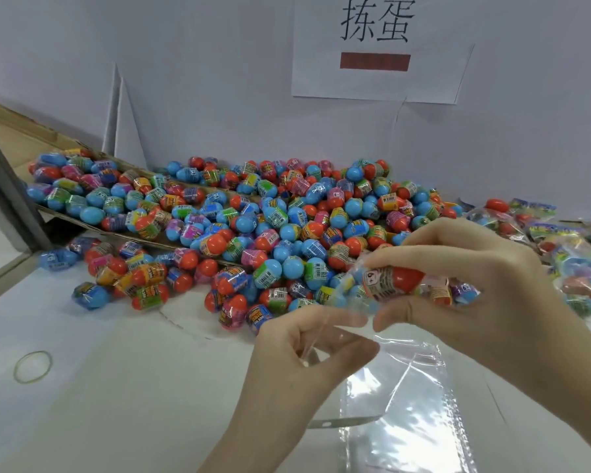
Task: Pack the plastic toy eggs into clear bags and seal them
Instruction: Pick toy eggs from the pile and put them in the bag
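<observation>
Right hand [464, 285]: fingers curled over the top and thumb underneath, gripping a filled clear bag [413, 285] held above the desk [116, 387]. Bag's long axis runs roughly left to right, tilted slightly; open mouth end points left toward the other hand. Through the thin glossy film a toy egg [394, 279] with an orange cap and printed label band lies on its side, rounded end to the right; more eggs sit behind it, partly hidden by the fingers. Left hand [307, 346]: thumb and forefinger pinch the bag's loose transparent flap just left of the eggs; remaining fingers loosely curled. Below the hands, a stack of empty clear bags [410, 404] lies flat on the white desk, long axis running away from the viewer, surface crinkled and reflective, with a peeled strip [342, 421] beside its left edge. Beyond the hands, a large heap of loose eggs [253, 227], smooth ovoid plastic in blue and orange with shrink-wrapped labels, spills from a flattened cardboard box [31, 141] against the wall. Packed bags [567, 254] pile at far right. A thin rubber band [33, 367] lies at left. A paper sign [379, 49] is fixed on the wall.
</observation>
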The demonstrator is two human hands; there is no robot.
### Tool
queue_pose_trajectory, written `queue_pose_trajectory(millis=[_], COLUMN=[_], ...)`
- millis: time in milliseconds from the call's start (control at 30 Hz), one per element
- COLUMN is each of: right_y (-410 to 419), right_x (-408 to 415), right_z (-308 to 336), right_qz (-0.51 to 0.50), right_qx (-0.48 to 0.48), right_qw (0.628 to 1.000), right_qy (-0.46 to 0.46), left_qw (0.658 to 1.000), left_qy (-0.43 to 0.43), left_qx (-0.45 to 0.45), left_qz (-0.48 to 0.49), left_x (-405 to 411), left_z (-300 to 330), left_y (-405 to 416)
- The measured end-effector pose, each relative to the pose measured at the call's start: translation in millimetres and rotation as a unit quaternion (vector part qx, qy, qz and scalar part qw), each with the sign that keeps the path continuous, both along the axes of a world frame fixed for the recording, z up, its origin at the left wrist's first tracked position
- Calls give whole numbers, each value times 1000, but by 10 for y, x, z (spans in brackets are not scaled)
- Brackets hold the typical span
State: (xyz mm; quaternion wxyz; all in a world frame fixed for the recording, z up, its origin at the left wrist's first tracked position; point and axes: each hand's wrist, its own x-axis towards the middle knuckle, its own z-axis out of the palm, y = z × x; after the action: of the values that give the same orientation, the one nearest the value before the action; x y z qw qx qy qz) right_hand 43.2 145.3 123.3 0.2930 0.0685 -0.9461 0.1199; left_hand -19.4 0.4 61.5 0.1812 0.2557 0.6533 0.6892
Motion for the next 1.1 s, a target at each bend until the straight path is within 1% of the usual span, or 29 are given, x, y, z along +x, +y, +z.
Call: queue_pose_trajectory(millis=[100,167,267,333,400,467,533,600,667,733,833,967,1033,1067,1100], right_y=[24,16,-5,14,30,39,46,58,77,41,35,22,21,12,23], right_x=[-2,-7,-8,-13,-18,0,31,60,65,49,38,37,51,51,44], right_z=[49,65,83,62,47,32,13,-11,-41,-28,-2,29,63,81,92], right_qz=[33,55,62,54,41,50,92,135,136,124,84,66,55,33,35], right_qx=[17,1,-128,-167,-161,-160,-232,-324,-381,-412,-399,-323,-300,-258,-241], right_qw=[997,993,976,972,975,975,955,919,895,885,901,931,941,954,959], right_qy=[-64,-107,-166,-158,-145,-144,-162,-182,-190,-177,-146,-155,-150,-150,-148], left_qw=[1000,999,997,996,996,997,999,999,998,997,995,994,994,996,996], left_qy=[6,14,64,78,87,77,35,-1,-15,-34,-64,-72,-69,-61,-61], left_qx=[0,9,3,-1,-9,4,33,52,59,67,68,55,50,44,43], left_qz=[-20,-36,-42,-44,-36,-29,-14,-5,-15,-24,-39,-66,-62,-54,-49], left_x=[-2,-3,3,10,12,11,-6,-17,-9,4,-5,-1,2,11,10], left_z=[9,16,1,-16,-38,-52,-65,-74,-63,-50,-47,-16,-33,-23,-27], left_y=[13,29,47,55,59,68,71,71,77,91,92,68,74,80,90])
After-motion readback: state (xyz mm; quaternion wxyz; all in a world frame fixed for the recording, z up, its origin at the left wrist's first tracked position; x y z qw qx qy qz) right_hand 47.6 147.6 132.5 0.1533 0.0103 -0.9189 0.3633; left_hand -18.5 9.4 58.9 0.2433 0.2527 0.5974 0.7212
